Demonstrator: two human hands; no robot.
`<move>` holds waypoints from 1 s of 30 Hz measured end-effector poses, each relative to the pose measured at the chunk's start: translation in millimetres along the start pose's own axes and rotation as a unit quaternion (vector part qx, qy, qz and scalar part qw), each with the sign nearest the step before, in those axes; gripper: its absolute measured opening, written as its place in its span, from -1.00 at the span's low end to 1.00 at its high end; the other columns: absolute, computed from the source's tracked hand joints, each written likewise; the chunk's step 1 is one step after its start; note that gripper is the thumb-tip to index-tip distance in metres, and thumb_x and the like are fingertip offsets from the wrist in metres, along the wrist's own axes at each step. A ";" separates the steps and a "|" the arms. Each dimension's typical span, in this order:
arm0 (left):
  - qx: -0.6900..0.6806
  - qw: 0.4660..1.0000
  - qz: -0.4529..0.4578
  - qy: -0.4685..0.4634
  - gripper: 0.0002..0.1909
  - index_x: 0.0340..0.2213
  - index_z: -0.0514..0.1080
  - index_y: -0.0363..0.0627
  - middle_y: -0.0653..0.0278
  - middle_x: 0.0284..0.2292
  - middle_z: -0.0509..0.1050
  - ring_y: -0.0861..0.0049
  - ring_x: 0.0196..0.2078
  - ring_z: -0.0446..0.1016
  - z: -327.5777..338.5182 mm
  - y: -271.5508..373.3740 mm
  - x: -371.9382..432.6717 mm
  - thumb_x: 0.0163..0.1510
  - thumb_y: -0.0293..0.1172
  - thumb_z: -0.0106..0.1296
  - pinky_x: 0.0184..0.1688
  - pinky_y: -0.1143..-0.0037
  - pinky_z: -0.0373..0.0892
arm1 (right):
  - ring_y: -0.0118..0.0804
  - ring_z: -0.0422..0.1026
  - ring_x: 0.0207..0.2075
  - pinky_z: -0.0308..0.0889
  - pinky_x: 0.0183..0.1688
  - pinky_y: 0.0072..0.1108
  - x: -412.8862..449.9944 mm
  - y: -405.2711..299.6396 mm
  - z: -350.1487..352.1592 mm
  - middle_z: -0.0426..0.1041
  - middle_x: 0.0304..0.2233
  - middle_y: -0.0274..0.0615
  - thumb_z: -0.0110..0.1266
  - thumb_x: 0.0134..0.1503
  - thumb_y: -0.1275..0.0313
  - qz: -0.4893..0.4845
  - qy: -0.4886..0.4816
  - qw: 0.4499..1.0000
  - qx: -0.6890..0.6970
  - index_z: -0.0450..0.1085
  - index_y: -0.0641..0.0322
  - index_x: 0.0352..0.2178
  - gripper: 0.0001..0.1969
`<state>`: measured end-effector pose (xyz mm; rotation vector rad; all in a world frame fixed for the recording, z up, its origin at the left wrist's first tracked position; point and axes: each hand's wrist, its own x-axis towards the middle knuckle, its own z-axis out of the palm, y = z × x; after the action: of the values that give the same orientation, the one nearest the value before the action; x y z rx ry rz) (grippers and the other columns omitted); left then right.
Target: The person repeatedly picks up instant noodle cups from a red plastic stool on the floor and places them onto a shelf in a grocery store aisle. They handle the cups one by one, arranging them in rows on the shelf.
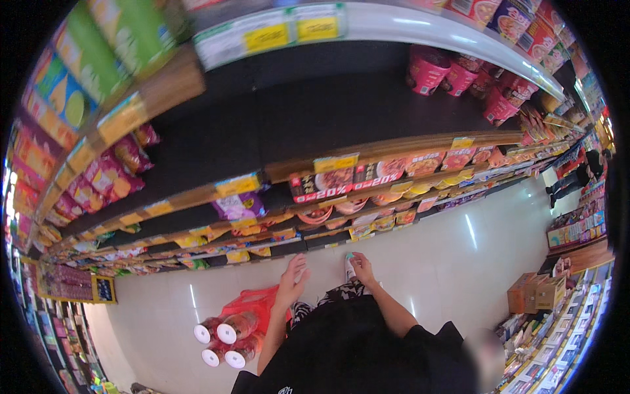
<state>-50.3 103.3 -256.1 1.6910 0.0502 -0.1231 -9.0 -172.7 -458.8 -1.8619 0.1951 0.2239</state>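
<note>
My left hand (294,279), fingers apart and empty, is raised in front of my body, above the floor. My right hand (361,268) is a little to its right, fingers loosely bent; a small teal spot shows at a fingertip, and whether it holds anything small cannot be told. Beside my left forearm, several clear jars with white lids (230,333) lie in or against a red plastic bag (251,304) on the floor. In front of me is a store shelf with a dark, largely bare board (295,108). Pink instant-food cups (427,71) stand at its right end, and pink snack bags (110,175) at its left.
Shelf edges (393,145) with price tags curve across the view in front of me. Lower shelves hold boxed noodles (322,184) and a purple snack bag (239,206). Cardboard boxes (536,293) stand at right by another display. A person in dark clothes (573,180) is far right.
</note>
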 end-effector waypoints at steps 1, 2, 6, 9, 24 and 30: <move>0.004 1.000 0.026 -0.012 -0.41 0.12 0.13 -0.22 -0.01 -0.01 0.38 0.29 0.02 0.40 13.0 25.8 13.1 0.10 -0.43 0.08 0.09 0.40 0.28 | -0.36 0.46 -0.30 0.39 -0.28 -0.53 8.9 -14.5 -9.2 0.48 -0.26 -0.15 0.07 0.15 0.34 -0.031 0.020 0.999 0.028 0.31 0.27 -0.04 -0.63; 0.006 0.998 0.053 -0.027 -0.41 0.12 0.14 -0.23 0.00 -0.01 0.38 0.31 0.02 0.41 27.2 48.7 27.5 0.09 -0.44 0.09 0.10 0.41 0.28 | -0.35 0.46 -0.29 0.39 -0.27 -0.53 18.0 -26.1 -20.8 0.48 -0.27 -0.15 0.08 0.15 0.35 -0.061 0.043 0.996 0.055 0.33 0.26 -0.06 -0.65; 0.065 0.980 0.178 -0.057 -0.42 0.06 0.22 -0.25 0.05 -0.06 0.44 0.31 0.01 0.43 66.5 149.7 85.6 0.02 -0.46 0.16 0.05 0.41 0.31 | -0.31 0.46 -0.26 0.36 -0.21 -0.51 42.8 -144.0 -86.2 0.48 -0.28 -0.12 0.07 0.11 0.46 -0.195 0.115 0.972 0.058 0.37 0.28 -0.14 -0.73; 0.143 0.932 0.326 -0.064 -0.45 0.01 0.28 -0.23 0.07 -0.12 0.47 0.30 -0.06 0.46 97.0 231.9 139.8 -0.04 -0.46 0.19 0.00 0.40 0.33 | -0.16 0.44 -0.24 0.32 -0.17 -0.46 62.2 -223.2 -156.1 0.46 -0.29 -0.06 0.09 0.04 0.54 -0.344 0.211 0.914 -0.044 0.39 0.31 -0.21 -0.77; 0.443 0.787 0.430 0.002 -0.13 0.21 -0.11 -0.29 -0.28 0.07 0.15 -0.18 0.12 0.20 210.7 354.0 354.5 0.04 -0.21 0.12 0.13 0.21 0.23 | 0.18 0.29 -0.05 0.33 -0.09 -0.27 212.5 -462.8 -322.2 0.21 -0.06 0.23 0.16 -0.02 0.41 -0.495 0.282 0.786 -0.241 -0.05 0.08 0.24 -0.19; 0.500 0.767 0.401 0.012 -0.10 0.22 -0.13 -0.24 -0.25 0.06 0.17 -0.13 0.07 0.26 203.6 348.4 348.3 0.00 -0.22 0.14 0.07 0.20 0.30 | 0.22 0.27 -0.01 0.34 -0.06 -0.24 213.2 -458.8 -312.3 0.18 -0.01 0.24 0.18 -0.01 0.33 -0.467 0.258 0.795 -0.288 -0.03 0.04 0.24 -0.20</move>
<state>321.7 -155.3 24.9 2.6192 -0.8667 0.6346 327.6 -339.9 1.9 -2.3521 -0.4929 -1.0293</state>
